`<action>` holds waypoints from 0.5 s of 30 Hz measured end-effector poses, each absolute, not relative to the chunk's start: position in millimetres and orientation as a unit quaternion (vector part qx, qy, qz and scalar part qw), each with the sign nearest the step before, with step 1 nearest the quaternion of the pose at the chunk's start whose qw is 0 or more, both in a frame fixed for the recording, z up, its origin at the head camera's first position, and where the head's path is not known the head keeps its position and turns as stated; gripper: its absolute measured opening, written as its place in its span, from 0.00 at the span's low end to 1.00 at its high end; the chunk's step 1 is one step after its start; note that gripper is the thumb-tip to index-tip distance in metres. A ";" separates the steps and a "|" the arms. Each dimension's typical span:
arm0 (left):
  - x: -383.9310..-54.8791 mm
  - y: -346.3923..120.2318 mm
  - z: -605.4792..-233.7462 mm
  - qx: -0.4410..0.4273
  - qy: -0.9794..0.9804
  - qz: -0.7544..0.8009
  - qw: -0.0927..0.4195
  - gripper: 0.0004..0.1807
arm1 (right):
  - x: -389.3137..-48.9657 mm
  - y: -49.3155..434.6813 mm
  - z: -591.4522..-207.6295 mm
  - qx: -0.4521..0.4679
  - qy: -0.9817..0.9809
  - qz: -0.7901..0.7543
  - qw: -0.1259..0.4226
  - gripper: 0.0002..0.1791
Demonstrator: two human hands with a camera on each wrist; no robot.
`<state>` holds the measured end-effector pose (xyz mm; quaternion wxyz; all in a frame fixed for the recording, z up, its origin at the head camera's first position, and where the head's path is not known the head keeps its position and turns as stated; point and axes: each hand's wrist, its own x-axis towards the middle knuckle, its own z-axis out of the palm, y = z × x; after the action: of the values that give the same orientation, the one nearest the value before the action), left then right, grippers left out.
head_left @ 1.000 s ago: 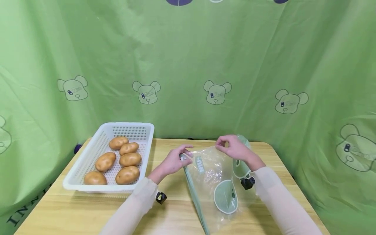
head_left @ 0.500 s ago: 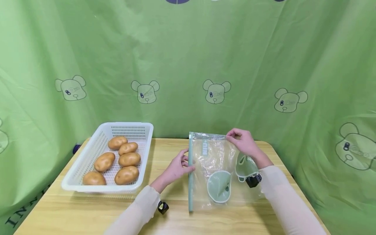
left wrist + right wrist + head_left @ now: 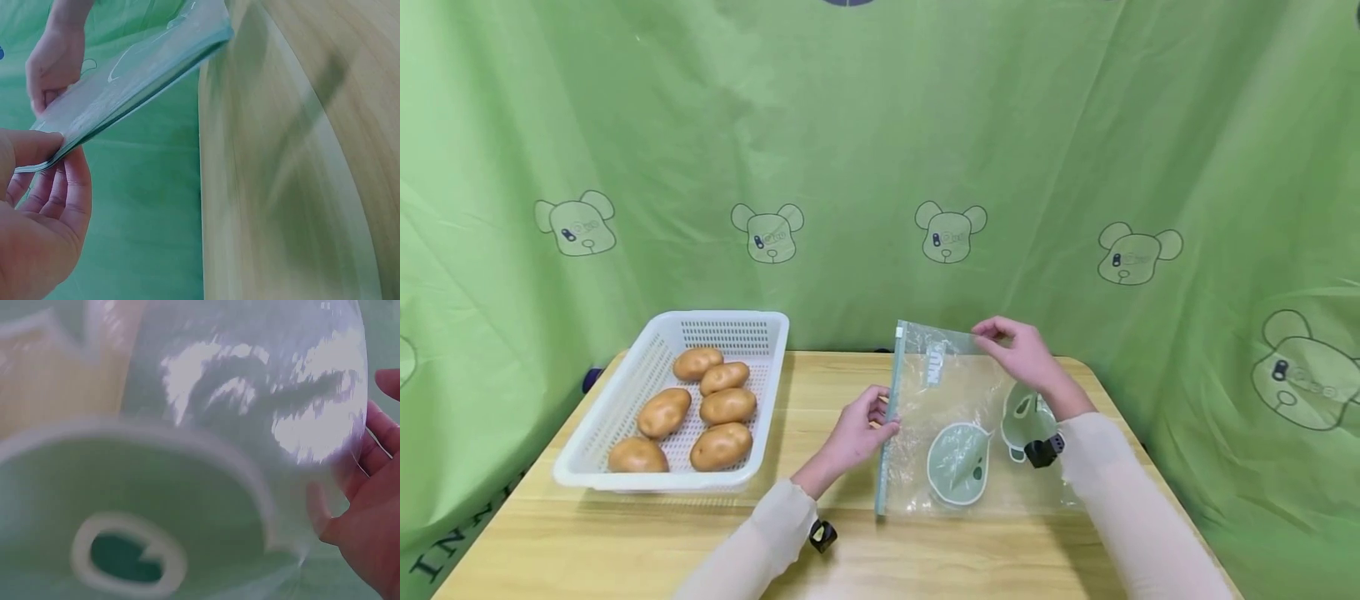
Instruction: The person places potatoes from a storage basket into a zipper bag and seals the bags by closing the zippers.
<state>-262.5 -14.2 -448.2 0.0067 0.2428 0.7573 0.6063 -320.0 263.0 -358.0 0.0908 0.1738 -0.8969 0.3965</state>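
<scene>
A clear plastic zip bag (image 3: 917, 454) with green printed bear shapes hangs in both hands above the table. Its green zip strip (image 3: 887, 442) runs down the left side, with a white slider (image 3: 899, 332) at the top corner. My left hand (image 3: 853, 429) pinches the zip strip near its middle; the left wrist view shows the thumb (image 3: 37, 147) on top and fingers beneath. At the far edge, my right hand (image 3: 1018, 354) holds the bag between thumb and fingers. Through the film in the right wrist view, part of that hand (image 3: 369, 506) is visible.
A white plastic basket (image 3: 771, 400) with several potatoes (image 3: 728, 406) stands on the left of the wooden table (image 3: 647, 533). A green curtain (image 3: 857, 125) with bear prints hangs behind and at both sides.
The bag has swung from a slant to nearly upright, its lower end lifting. My right hand has moved right and up along the edge, and my left hand has shifted slightly down the zip strip.
</scene>
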 end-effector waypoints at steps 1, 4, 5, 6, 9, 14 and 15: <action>-262.3 -13.5 -447.8 0.246 0.757 0.605 0.005 0.18 | -320.9 258.6 -356.9 0.183 -0.898 0.390 0.090 0.15; -261.1 -10.7 -447.5 0.254 0.762 0.596 0.005 0.18 | -323.3 241.9 -353.1 0.209 -0.902 0.367 0.087 0.15; -260.5 -9.7 -447.2 0.256 0.763 0.593 0.005 0.18 | -323.8 235.7 -351.9 0.216 -0.901 0.365 0.086 0.15; -260.0 -8.8 -446.8 0.259 0.763 0.592 0.005 0.17 | -324.3 229.5 -351.0 0.224 -0.901 0.363 0.085 0.16; -259.4 -6.1 -446.5 0.263 0.759 0.595 0.009 0.18 | -325.0 211.9 -348.2 0.240 -0.895 0.367 0.082 0.16; -261.1 -2.4 -447.3 0.258 0.750 0.608 0.009 0.19 | -324.9 192.5 -345.8 0.250 -0.882 0.392 0.081 0.14; -261.0 -2.3 -447.0 0.256 0.749 0.612 0.010 0.20 | -325.1 190.6 -345.9 0.249 -0.880 0.397 0.083 0.13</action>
<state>-261.0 -2.3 -447.0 0.0103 0.2560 0.7486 0.6116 -325.1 190.6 -345.9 0.0829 0.2488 -0.8796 0.3970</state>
